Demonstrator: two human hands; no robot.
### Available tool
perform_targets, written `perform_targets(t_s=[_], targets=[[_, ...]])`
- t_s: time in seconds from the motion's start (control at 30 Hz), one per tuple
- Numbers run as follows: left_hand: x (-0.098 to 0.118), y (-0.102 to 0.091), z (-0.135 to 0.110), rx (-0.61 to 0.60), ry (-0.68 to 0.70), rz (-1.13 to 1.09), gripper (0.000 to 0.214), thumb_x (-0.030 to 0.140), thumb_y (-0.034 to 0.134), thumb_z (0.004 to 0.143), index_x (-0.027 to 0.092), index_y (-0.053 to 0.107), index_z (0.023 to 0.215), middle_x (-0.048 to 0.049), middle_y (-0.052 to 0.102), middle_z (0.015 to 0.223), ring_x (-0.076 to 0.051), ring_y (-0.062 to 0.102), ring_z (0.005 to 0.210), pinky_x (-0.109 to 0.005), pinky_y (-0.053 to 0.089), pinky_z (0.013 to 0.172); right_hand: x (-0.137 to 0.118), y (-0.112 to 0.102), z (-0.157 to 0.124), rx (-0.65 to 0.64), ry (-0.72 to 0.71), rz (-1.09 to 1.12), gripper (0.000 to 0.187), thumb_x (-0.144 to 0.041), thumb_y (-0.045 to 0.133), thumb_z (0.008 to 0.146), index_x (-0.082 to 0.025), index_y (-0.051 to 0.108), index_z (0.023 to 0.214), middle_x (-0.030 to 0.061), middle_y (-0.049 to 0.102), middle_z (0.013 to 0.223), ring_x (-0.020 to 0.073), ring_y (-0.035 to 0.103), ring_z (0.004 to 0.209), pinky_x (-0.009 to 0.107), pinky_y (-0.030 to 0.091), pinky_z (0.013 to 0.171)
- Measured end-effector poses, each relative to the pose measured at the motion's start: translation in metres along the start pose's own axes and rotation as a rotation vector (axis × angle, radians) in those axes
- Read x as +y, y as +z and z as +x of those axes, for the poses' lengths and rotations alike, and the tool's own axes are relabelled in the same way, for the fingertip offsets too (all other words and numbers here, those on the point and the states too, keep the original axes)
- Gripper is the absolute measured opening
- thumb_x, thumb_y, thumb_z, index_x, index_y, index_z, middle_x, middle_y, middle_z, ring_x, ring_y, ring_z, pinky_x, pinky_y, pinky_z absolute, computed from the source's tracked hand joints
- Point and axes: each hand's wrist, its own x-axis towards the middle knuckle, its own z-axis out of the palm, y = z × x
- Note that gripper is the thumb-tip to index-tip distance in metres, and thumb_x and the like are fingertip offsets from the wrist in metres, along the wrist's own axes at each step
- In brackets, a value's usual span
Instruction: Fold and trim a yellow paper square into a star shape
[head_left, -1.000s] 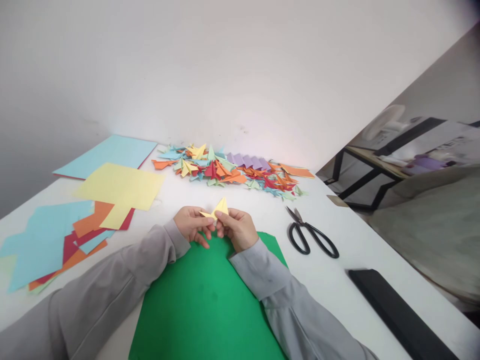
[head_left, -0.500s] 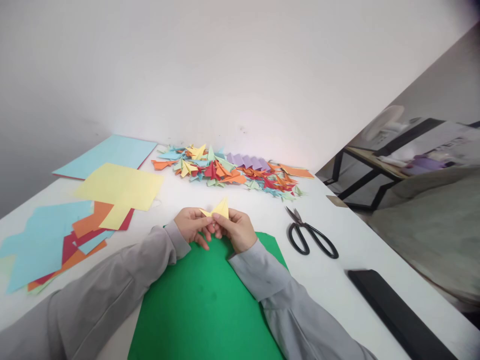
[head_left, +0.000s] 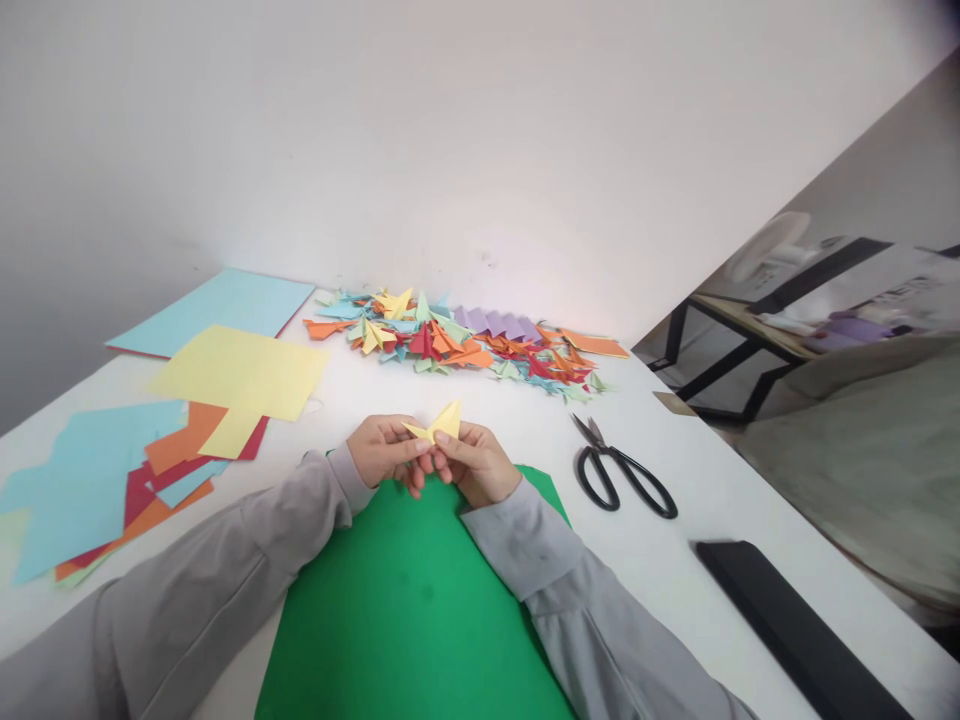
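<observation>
Between my two hands is a small folded yellow paper plane (head_left: 448,420), its pointed wings spread upward. My left hand (head_left: 382,450) pinches its left side, the thumb lying along the near edge. On the other side my right hand (head_left: 480,462) grips it between thumb and fingers. Part of the lower fold is hidden behind the thumbs. Both hands are above the far end of a green sheet (head_left: 405,600) on the white table. Beyond them lies a heap of small folded paper planes (head_left: 450,345) in several colours.
Black-handled scissors (head_left: 622,480) lie to the right, blades pointing away. Nearer on that side is a long black bar (head_left: 795,625). Cut coloured paper (head_left: 97,480), a yellow sheet (head_left: 247,370) and a blue sheet (head_left: 225,305) are at left. A wall (head_left: 450,150) stands behind the table.
The yellow paper plane has shifted slightly right and down, and its wings are tilted a little differently. My left fingers have curled in closer beneath it.
</observation>
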Motion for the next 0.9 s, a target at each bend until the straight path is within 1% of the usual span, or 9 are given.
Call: perform_targets(t_s=[0.07, 0.23, 0.33, 0.4, 0.5, 0.6, 0.7, 0.77, 0.9], targets=[[0.001, 0.0004, 0.0005, 0.032, -0.025, -0.025, 0.028, 0.032, 0.067, 0.056, 0.009, 0.053, 0.062, -0.0017, 0.058, 0.052, -0.01, 0.052, 0.037, -0.024, 0.047, 0.035, 0.0001, 0.0017, 0.0003, 0.03, 0.006, 0.009, 0.028, -0.036, 0.066, 0.061, -0.012, 0.057, 0.049, -0.001, 0.056, 0.045, 0.0034, 0.044, 0.033, 0.015, 0.032, 0.035], [0.0018, 0.0001, 0.003, 0.188, -0.039, -0.035, 0.029, 0.034, 0.066, 0.056, 0.009, 0.052, 0.055, -0.0026, 0.056, 0.043, -0.013, 0.051, 0.032, -0.027, 0.044, 0.032, 0.0019, 0.0056, 0.0016, 0.118, -0.018, -0.015, 0.024, -0.035, 0.067, 0.06, -0.013, 0.059, 0.054, -0.0027, 0.056, 0.043, 0.0048, 0.045, 0.031, 0.016, 0.033, 0.033], [0.0016, -0.0019, 0.0042, 0.206, -0.052, -0.05, 0.031, 0.036, 0.065, 0.058, 0.007, 0.053, 0.055, -0.0049, 0.057, 0.044, -0.015, 0.052, 0.033, -0.029, 0.045, 0.032, 0.0017, 0.0069, 0.0019, 0.127, -0.011, -0.005, 0.024, -0.035, 0.068, 0.058, -0.013, 0.059, 0.055, -0.0024, 0.056, 0.043, 0.005, 0.046, 0.031, 0.016, 0.034, 0.032], [0.002, -0.0034, 0.0047, 0.204, -0.057, -0.067, 0.031, 0.036, 0.065, 0.057, 0.007, 0.054, 0.054, -0.0061, 0.058, 0.044, -0.015, 0.052, 0.033, -0.029, 0.045, 0.033, 0.0007, 0.0073, 0.002, 0.139, 0.001, 0.021, 0.028, -0.039, 0.066, 0.06, -0.013, 0.059, 0.055, -0.0011, 0.057, 0.044, 0.0059, 0.047, 0.031, 0.016, 0.035, 0.032], [0.0038, -0.0051, 0.0048, 0.275, 0.002, -0.086, 0.031, 0.035, 0.065, 0.057, 0.007, 0.054, 0.055, -0.0055, 0.058, 0.044, -0.015, 0.052, 0.032, -0.028, 0.044, 0.033, -0.0011, 0.0075, 0.0024, 0.176, 0.032, 0.093, 0.037, -0.049, 0.059, 0.064, -0.013, 0.059, 0.058, 0.0007, 0.058, 0.044, 0.0083, 0.05, 0.032, 0.018, 0.038, 0.032], [0.0064, -0.006, 0.0045, 0.364, 0.069, -0.091, 0.03, 0.035, 0.065, 0.057, 0.007, 0.054, 0.056, -0.0042, 0.057, 0.043, -0.014, 0.051, 0.032, -0.026, 0.044, 0.032, -0.0015, 0.0071, 0.0029, 0.21, 0.023, 0.116, 0.034, -0.047, 0.062, 0.062, -0.013, 0.059, 0.058, 0.0003, 0.058, 0.043, 0.0089, 0.05, 0.032, 0.019, 0.038, 0.032], [0.0085, -0.0051, 0.0047, 0.371, 0.036, -0.106, 0.033, 0.037, 0.067, 0.054, 0.007, 0.053, 0.055, -0.0048, 0.057, 0.044, -0.014, 0.052, 0.033, -0.027, 0.044, 0.033, 0.0001, 0.0069, 0.0028, 0.219, -0.017, 0.084, 0.027, -0.039, 0.067, 0.058, -0.014, 0.056, 0.054, -0.0013, 0.057, 0.042, 0.0078, 0.048, 0.031, 0.018, 0.037, 0.031], [0.0088, -0.0035, 0.005, 0.36, 0.002, -0.12, 0.034, 0.037, 0.069, 0.052, 0.007, 0.053, 0.056, -0.0051, 0.059, 0.048, -0.014, 0.054, 0.037, -0.028, 0.046, 0.035, 0.0016, 0.0067, 0.0025, 0.221, -0.032, 0.058, 0.026, -0.037, 0.068, 0.058, -0.015, 0.055, 0.053, -0.0023, 0.057, 0.041, 0.0075, 0.048, 0.031, 0.017, 0.037, 0.032], [0.0051, -0.0007, 0.0058, 0.374, 0.052, -0.064, 0.034, 0.036, 0.071, 0.051, 0.008, 0.054, 0.063, -0.004, 0.06, 0.052, -0.014, 0.057, 0.045, -0.025, 0.048, 0.037, 0.0041, 0.0058, 0.002, 0.216, -0.08, -0.065, 0.025, -0.038, 0.065, 0.061, -0.016, 0.056, 0.055, -0.0025, 0.058, 0.044, 0.0073, 0.049, 0.033, 0.017, 0.037, 0.034]])
